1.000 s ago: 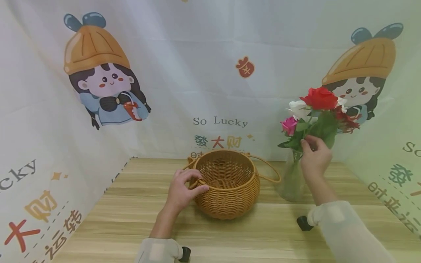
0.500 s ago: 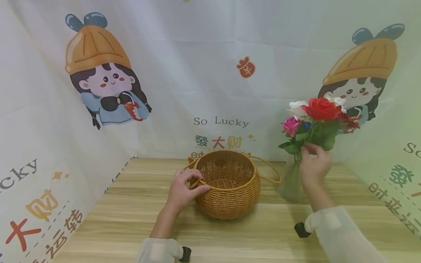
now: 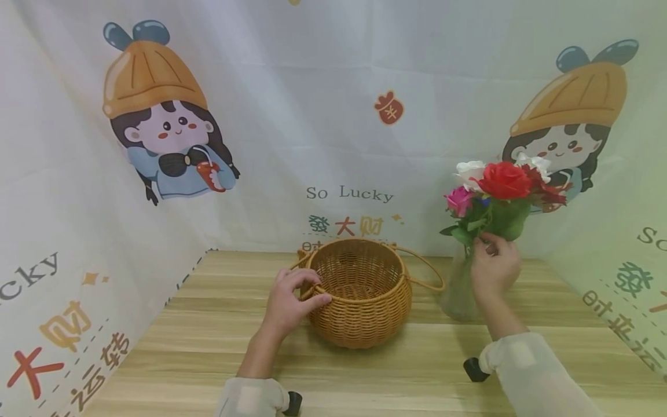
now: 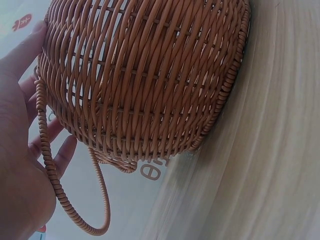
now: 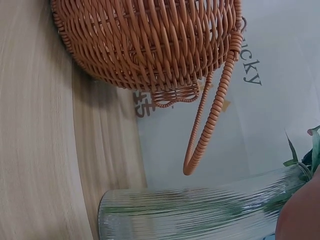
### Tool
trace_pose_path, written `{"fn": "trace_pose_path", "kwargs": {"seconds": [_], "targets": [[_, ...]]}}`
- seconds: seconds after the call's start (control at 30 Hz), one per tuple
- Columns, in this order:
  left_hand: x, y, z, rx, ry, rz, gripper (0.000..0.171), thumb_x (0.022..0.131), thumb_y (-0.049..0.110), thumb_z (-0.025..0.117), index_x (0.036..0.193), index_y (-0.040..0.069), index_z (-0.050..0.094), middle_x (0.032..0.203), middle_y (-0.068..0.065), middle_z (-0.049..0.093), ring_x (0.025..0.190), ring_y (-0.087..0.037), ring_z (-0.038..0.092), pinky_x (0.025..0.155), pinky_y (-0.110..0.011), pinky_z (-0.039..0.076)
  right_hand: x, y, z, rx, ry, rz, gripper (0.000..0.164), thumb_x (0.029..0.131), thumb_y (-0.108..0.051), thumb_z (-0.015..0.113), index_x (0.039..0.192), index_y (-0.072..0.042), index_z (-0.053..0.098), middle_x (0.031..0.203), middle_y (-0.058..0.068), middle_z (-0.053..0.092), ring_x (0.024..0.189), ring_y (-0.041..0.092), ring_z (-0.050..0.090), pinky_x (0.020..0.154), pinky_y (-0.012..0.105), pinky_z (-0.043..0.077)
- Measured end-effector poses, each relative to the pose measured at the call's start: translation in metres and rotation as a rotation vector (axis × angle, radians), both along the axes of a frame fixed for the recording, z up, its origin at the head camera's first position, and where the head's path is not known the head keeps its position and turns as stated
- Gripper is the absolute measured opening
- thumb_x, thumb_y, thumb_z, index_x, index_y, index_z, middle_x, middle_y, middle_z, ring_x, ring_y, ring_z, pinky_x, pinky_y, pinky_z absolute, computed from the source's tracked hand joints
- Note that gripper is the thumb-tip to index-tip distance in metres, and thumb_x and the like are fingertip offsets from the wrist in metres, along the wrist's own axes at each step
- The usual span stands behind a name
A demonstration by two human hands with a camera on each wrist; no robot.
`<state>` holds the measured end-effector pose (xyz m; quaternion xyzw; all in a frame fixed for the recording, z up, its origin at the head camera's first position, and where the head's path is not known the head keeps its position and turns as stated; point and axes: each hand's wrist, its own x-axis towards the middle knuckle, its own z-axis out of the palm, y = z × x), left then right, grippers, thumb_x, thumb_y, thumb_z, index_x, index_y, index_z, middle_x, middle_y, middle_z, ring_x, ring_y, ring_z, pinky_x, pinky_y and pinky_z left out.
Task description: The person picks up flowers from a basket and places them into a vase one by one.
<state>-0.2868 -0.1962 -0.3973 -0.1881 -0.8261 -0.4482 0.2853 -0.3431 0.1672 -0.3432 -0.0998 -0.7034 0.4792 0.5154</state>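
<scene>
A round wicker basket (image 3: 359,318) stands upright on the table, with a looped handle hanging out at each side. My left hand (image 3: 289,301) grips its left rim, thumb outside and fingers over the edge; in the left wrist view the left hand (image 4: 20,165) lies beside the handle loop (image 4: 75,215). To the right, a ribbed clear glass vase (image 3: 458,295) holds several flowers. My right hand (image 3: 495,266) pinches the stem of a red rose (image 3: 504,180) just above the vase mouth; the fingers and leaves hide the stem. In the right wrist view the vase (image 5: 190,210) shows green stems inside.
A pink rose (image 3: 459,201), a white rose (image 3: 471,174) and dark red petals (image 3: 549,191) crowd around the red rose. The wood-grain table (image 3: 208,347) meets a printed cloth backdrop (image 3: 292,87) behind and at both sides. The basket's right handle (image 3: 429,272) reaches close to the vase.
My right hand has moved down with the red rose, whose bloom now sits lower among the other flowers. The left hand and the basket have stayed in place.
</scene>
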Motion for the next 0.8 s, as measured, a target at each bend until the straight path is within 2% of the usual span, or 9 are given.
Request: {"fn": "trace_pose_path", "kwargs": {"seconds": [0.3, 0.5, 0.7, 0.8], "targets": [[-0.003, -0.001, 0.0, 0.007, 0.012, 0.001, 0.031, 0.069, 0.034, 0.088, 0.088, 0.019, 0.07, 0.107, 0.008, 0.067, 0.1, -0.017, 0.047, 0.086, -0.044, 0.04, -0.002, 0.001, 0.002, -0.009, -0.069, 0.037, 0.015, 0.083, -0.009, 0.07, 0.091, 0.003, 0.073, 0.062, -0.017, 0.04, 0.059, -0.002, 0.036, 0.062, 0.031, 0.032], [-0.004, 0.0, -0.003, 0.003, 0.025, 0.001, 0.031, 0.068, 0.034, 0.088, 0.087, 0.019, 0.069, 0.107, 0.008, 0.068, 0.1, -0.017, 0.048, 0.086, -0.043, 0.04, 0.006, 0.007, 0.001, -0.043, -0.132, 0.1, 0.016, 0.085, -0.012, 0.068, 0.095, 0.0, 0.073, 0.059, -0.022, 0.042, 0.059, -0.001, 0.04, 0.061, 0.025, 0.034], [-0.005, 0.001, -0.001, 0.003, 0.027, -0.001, 0.032, 0.07, 0.036, 0.087, 0.089, 0.017, 0.069, 0.107, 0.009, 0.067, 0.103, -0.017, 0.048, 0.09, -0.044, 0.039, 0.021, 0.015, -0.004, -0.018, -0.155, 0.181, 0.015, 0.089, -0.01, 0.067, 0.1, 0.0, 0.07, 0.07, -0.017, 0.05, 0.065, -0.001, 0.047, 0.058, 0.016, 0.038], [-0.003, 0.0, -0.001, 0.006, 0.031, 0.003, 0.034, 0.071, 0.034, 0.087, 0.092, 0.013, 0.071, 0.11, 0.005, 0.068, 0.108, -0.02, 0.05, 0.094, -0.046, 0.038, 0.028, 0.02, -0.013, 0.044, -0.161, 0.214, 0.016, 0.091, -0.01, 0.065, 0.102, 0.001, 0.069, 0.082, -0.007, 0.056, 0.073, -0.003, 0.048, 0.064, 0.015, 0.039]]}}
